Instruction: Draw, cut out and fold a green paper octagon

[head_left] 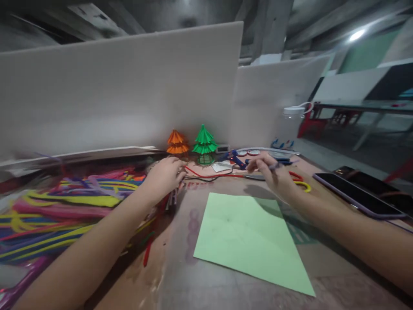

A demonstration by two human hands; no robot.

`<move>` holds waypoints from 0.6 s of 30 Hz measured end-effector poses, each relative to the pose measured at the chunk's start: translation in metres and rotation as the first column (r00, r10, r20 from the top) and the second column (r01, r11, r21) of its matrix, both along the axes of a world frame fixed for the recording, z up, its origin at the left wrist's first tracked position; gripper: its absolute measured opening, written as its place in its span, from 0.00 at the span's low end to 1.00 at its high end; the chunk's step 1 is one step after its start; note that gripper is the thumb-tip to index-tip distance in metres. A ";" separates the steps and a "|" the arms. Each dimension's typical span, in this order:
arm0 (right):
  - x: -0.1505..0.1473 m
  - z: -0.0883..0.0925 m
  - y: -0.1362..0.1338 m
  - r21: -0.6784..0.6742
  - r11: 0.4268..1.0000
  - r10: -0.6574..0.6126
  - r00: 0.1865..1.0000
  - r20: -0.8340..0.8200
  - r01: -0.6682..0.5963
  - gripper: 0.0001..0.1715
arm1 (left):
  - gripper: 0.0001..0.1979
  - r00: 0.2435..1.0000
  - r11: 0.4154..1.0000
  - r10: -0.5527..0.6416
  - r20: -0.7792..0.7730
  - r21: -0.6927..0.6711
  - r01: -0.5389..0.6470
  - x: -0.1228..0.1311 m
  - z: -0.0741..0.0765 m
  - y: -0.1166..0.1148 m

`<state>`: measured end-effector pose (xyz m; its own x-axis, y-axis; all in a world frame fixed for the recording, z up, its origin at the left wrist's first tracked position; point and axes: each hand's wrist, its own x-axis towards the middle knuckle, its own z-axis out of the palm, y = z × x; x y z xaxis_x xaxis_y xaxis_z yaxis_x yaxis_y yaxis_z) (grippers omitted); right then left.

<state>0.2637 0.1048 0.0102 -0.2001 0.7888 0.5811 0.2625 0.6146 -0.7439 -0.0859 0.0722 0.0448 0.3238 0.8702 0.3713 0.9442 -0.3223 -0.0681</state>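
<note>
A light green sheet of paper (248, 237) lies flat on the brown table (193, 284) in front of me. My left hand (164, 174) reaches forward beyond the paper's left corner, fingers curled over thin sticks or pens by the pile of pipe cleaners; what it grips is hidden. My right hand (272, 172) is past the paper's far right corner, fingers pinched on a thin pen-like object (280, 165). Scissors with red and yellow handles (298, 181) lie just beside that hand.
A heap of coloured pipe cleaners (64, 211) fills the left side. An orange paper tree (177, 143) and a green paper tree (204, 144) stand at the white partition (122, 86). A blue glue gun (234, 158), a plastic bottle (288, 127) and two phones (358, 196) are to the right.
</note>
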 end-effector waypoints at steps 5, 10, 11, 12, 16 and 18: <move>0.012 0.042 0.013 -0.109 0.994 -0.042 0.970 -0.238 0.017 0.34 | 0.12 0.989 0.988 -0.148 -0.008 0.050 0.148 0.027 -0.022 -0.008; 0.039 0.055 0.031 -0.384 0.911 -0.032 0.906 -0.421 -0.147 0.43 | 0.15 0.954 0.948 -0.301 0.018 0.112 0.297 0.036 -0.056 -0.005; 0.043 0.053 0.035 -0.427 0.889 -0.044 0.898 -0.438 -0.165 0.42 | 0.16 0.947 0.942 -0.319 0.027 0.122 0.314 0.036 -0.060 -0.004; 0.047 0.049 0.037 -0.452 0.876 -0.057 0.895 -0.443 -0.167 0.42 | 0.16 0.942 0.936 -0.333 0.038 0.132 0.326 0.035 -0.063 -0.002; 0.056 0.035 0.045 -0.467 0.867 -0.073 0.885 -0.460 -0.171 0.39 | 0.14 0.927 0.924 -0.366 0.080 0.151 0.352 0.031 -0.071 0.006; 0.057 0.030 0.047 -0.465 0.865 -0.059 0.881 -0.470 -0.190 0.37 | 0.14 0.925 0.922 -0.367 0.100 0.167 0.348 0.030 -0.075 0.010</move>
